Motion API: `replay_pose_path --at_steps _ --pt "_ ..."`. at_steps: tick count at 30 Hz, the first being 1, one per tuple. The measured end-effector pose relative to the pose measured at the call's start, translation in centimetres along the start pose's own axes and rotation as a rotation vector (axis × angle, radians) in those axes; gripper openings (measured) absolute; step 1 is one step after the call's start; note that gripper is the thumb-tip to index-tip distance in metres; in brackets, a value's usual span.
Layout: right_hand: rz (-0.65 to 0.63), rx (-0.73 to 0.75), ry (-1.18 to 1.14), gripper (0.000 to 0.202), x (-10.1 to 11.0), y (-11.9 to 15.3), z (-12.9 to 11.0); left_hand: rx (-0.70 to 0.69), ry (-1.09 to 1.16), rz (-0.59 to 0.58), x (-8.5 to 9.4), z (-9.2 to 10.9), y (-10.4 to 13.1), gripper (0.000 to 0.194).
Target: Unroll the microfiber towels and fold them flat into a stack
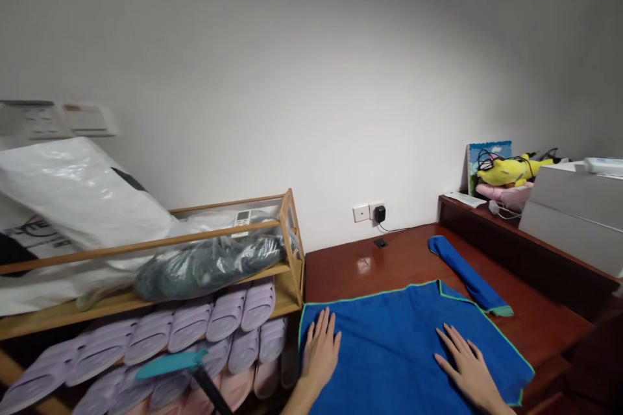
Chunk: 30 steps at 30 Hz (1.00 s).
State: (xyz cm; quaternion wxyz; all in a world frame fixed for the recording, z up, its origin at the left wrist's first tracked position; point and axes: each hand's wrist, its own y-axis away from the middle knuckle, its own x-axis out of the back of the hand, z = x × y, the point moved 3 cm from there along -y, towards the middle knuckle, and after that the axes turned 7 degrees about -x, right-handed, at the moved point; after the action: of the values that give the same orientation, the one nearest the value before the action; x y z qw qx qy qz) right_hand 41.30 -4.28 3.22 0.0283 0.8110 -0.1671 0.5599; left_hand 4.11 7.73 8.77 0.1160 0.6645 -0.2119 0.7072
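A blue cloth with green edging (384, 343) lies spread over the reddish-brown wooden table (335, 272). Near its left edge, my left hand (321, 350) rests flat on it, fingers stretched forward. My right hand (464, 363) lies on the right part of the same cloth with its fingers spread. The far right corner of the cloth is folded over. Beyond it, to the right, a second blue cloth (467, 272) lies folded into a long narrow strip. The near edge of the spread cloth runs out of view.
Left of the table stands a wooden rack (287, 253) with several purple slippers (189, 324) and a plastic-wrapped dark bundle (209, 266). A turquoise-headed tool (170, 363) leans in front. On the right, a raised ledge (511, 233) bears a yellow plush toy (511, 172) and grey boxes (574, 207).
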Motion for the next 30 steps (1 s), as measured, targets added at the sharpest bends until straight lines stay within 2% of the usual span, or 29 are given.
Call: replay_pose_path --at_steps 3,6,10,15,19,24,30 --pt "0.021 -0.098 -0.077 0.052 0.8 -1.9 1.3 0.064 0.036 -0.029 -1.3 0.3 -0.4 0.057" --pt "0.072 -0.091 -0.071 0.052 1.2 -4.7 3.2 0.090 0.037 -0.045 -2.0 -0.2 -0.6 0.058" --pt "0.086 -0.035 0.000 0.058 0.2 -8.5 6.6 0.078 0.074 -0.075 -2.1 -0.8 -0.7 0.057" --pt "0.055 -0.180 0.064 0.068 -1.4 -12.5 10.5 0.100 0.123 -0.072 -2.0 -1.1 -1.0 0.054" --pt "0.019 -0.215 0.095 0.072 -1.9 -15.0 10.6 0.142 0.144 -0.072 -2.0 -1.3 -1.2 0.054" --pt "0.098 -0.318 0.054 0.069 -1.6 -17.9 10.7 0.199 0.137 -0.056 -2.0 -1.6 -1.5 0.053" --pt "0.117 -0.338 -0.006 0.066 -1.4 -20.7 11.5 0.218 0.160 -0.090 -2.2 -1.6 -1.9 0.053"
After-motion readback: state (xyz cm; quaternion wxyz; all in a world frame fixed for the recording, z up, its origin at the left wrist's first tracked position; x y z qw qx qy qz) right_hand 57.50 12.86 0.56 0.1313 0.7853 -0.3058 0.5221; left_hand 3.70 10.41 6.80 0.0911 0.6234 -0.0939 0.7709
